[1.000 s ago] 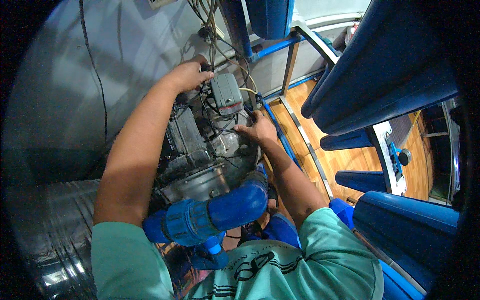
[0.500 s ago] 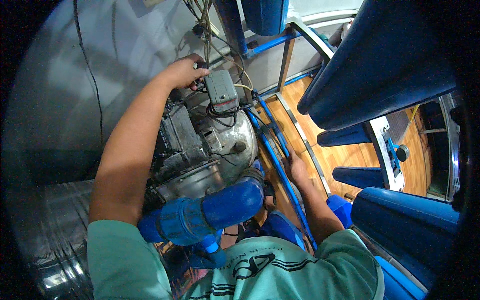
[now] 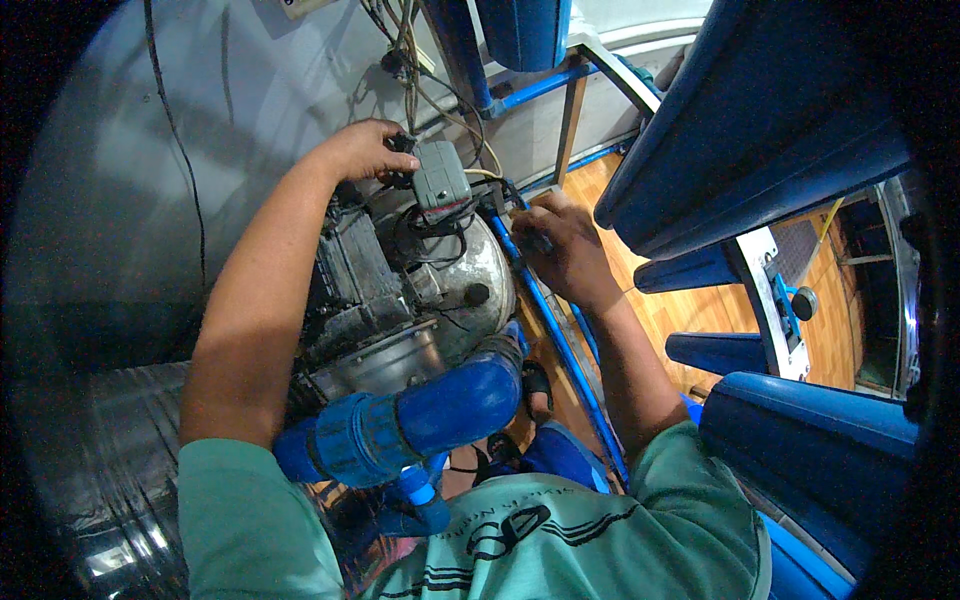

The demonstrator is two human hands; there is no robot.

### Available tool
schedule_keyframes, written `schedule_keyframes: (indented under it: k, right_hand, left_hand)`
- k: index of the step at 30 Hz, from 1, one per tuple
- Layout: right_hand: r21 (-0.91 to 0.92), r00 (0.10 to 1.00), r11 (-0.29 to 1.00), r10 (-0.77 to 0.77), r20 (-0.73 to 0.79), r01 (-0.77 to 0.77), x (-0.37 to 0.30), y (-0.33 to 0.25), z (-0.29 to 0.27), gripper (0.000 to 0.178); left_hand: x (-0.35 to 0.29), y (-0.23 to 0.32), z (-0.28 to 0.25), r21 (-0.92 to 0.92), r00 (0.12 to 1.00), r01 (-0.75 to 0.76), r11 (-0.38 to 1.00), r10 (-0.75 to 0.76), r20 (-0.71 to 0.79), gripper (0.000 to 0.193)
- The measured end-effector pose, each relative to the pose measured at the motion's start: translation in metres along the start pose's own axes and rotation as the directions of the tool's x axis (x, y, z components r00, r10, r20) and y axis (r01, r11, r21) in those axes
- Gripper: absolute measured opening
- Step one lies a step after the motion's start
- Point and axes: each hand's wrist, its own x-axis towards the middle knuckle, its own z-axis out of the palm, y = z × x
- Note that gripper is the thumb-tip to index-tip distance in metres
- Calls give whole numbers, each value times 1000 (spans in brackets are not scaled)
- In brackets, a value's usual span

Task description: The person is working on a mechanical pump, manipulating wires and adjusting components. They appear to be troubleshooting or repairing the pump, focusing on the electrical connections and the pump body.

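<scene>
My left hand [image 3: 368,152] is closed round a black part [image 3: 402,150] at the side of a grey switch box [image 3: 440,178], its thumb reaching the box's edge. The box sits above a dirty silver pump [image 3: 470,285], with black cables [image 3: 435,225] looped beneath it. My right hand [image 3: 565,245] is raised right of the box, over the blue pipes [image 3: 560,345]. Its fingers are curled in, slightly blurred, and whatever they hold is hidden.
A thick blue pipe [image 3: 460,405] with a union crosses in front of the pump. Large blue cylinders [image 3: 760,130] stand on a metal frame at the right, above a wood-patterned floor [image 3: 690,320]. Cables [image 3: 408,60] hang down the grey wall [image 3: 290,80].
My right hand has risen from the blue pipes towards the grey box, and its fingers are curled. My left hand has stayed at the box, shifting slightly down.
</scene>
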Motion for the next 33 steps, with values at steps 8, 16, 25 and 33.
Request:
schedule_keyframes:
  k: [8,16,25,33]
  right_hand:
    - [172,982,984,5,191,-38,-18,27,88,23]
    - [132,953,991,-47,298,8,-23,25,134,21]
    - [372,999,928,22,-36,-7,-6,-19,114,29]
    - [348,960,895,268,78,-278,1,-27,89,29]
  left_hand:
    - [-1,11,-6,42,994,80,996,-77,-72,62]
    - [-18,29,-3,259,995,-84,962,95,-30,56]
    - [-55,49,23,716,947,-319,621,228,225,36]
    - [-59,51,31,747,944,-329,578,225,241,34]
